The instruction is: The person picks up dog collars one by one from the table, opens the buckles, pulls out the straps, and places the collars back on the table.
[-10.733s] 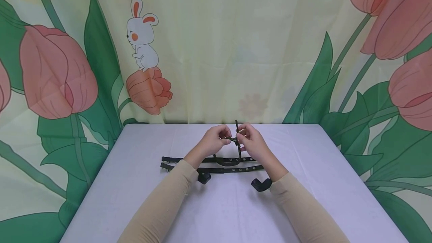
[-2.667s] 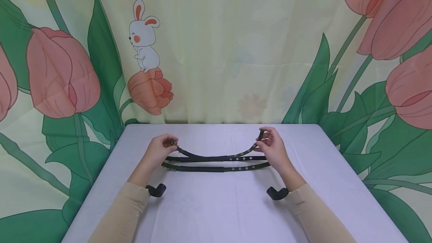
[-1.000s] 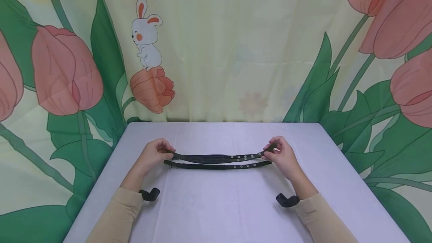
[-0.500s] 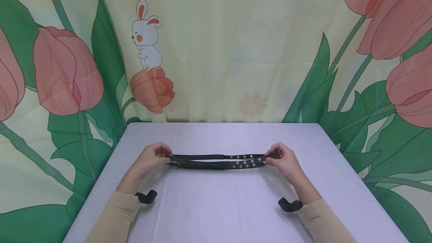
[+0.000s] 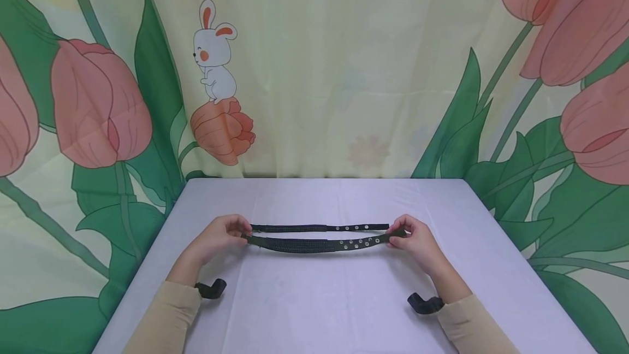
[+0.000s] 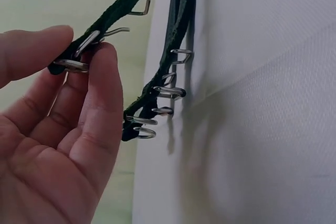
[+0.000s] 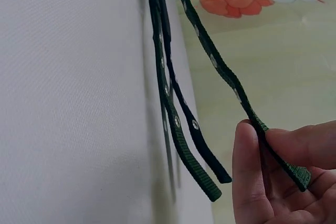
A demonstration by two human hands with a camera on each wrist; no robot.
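Three dark straps with metal eyelets lie roughly parallel across the white table. My left hand pinches the left end of one strap, which carries bent-wire metal loops. The other end of it, a plain tip past the eyelets, is between the thumb and fingers of my right hand. In the head view this held strap sags between the hands and overlaps a second strap. A third strap lies straight behind them. Ends of both unheld straps, with similar wire loops, show in the left wrist view.
The white-covered table ends at a back edge not far beyond the straps. Behind it hangs a curtain printed with tulips and a rabbit. Short black curved pieces sit at both wrists.
Earlier the hands worked together at one strap's end, then spread apart with the strap stretched between them. Over the last second the held strap has come toward me, from over the rear strap to the front one.
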